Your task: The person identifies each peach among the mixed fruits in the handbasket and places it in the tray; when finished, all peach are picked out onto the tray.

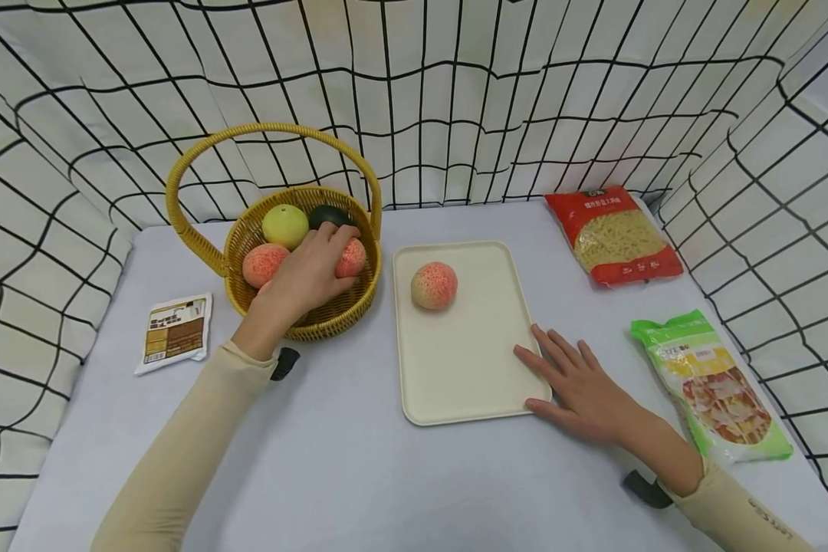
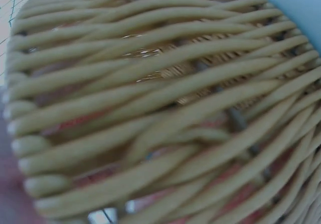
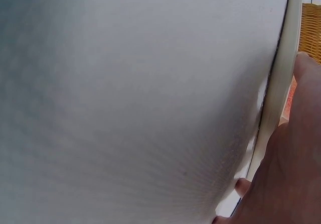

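Observation:
In the head view my left hand (image 1: 305,270) reaches into a yellow wicker basket (image 1: 327,326), its fingers and thumb around a pink peach (image 1: 350,259) at the right side. Beside it in the basket are a yellow-green fruit (image 1: 286,226), a dark green item (image 1: 328,217) and another pink peach (image 1: 264,264). The basket's weave (image 2: 150,98) fills the left wrist view and hides the grip. A peach (image 1: 434,286) lies on the cream tray (image 1: 469,353). My right hand (image 1: 586,391), fingers spread, touches the tray's right edge; the right wrist view shows this hand (image 3: 293,158) against the rim (image 3: 281,78).
A red pasta bag (image 1: 617,236) lies at the back right, with a green-edged food bag (image 1: 721,387) nearer the front. Left of the basket is a small white-and-brown packet (image 1: 176,332). Black grid netting over white cloth stands around the table's back and sides.

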The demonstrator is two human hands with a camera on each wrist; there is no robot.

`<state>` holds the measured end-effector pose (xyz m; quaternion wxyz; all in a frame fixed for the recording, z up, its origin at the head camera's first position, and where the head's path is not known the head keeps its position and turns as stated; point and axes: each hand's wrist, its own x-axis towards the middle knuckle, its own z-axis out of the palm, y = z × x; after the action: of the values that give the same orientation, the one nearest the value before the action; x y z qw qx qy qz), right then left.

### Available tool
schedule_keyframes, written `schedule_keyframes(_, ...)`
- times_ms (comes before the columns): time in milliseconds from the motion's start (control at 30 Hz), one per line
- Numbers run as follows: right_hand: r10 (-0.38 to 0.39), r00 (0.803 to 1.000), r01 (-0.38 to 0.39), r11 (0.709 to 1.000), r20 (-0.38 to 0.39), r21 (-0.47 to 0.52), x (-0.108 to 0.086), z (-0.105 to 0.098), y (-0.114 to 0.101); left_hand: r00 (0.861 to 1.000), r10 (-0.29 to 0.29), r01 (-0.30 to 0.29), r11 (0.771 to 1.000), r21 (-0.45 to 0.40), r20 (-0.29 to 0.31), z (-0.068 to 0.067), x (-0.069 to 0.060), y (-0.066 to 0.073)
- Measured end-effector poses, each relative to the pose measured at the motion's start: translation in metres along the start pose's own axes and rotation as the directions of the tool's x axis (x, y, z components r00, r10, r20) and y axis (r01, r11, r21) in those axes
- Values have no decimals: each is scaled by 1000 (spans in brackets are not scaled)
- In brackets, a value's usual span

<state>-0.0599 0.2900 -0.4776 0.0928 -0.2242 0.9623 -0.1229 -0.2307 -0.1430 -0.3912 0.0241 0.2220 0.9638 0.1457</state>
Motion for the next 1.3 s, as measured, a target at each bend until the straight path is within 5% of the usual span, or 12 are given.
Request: schedule_keyframes(1300,-3,1000,3,1000,-4,2,-1,-1,-1,995,62,-63,998,-13,-77,-17,-5,35)
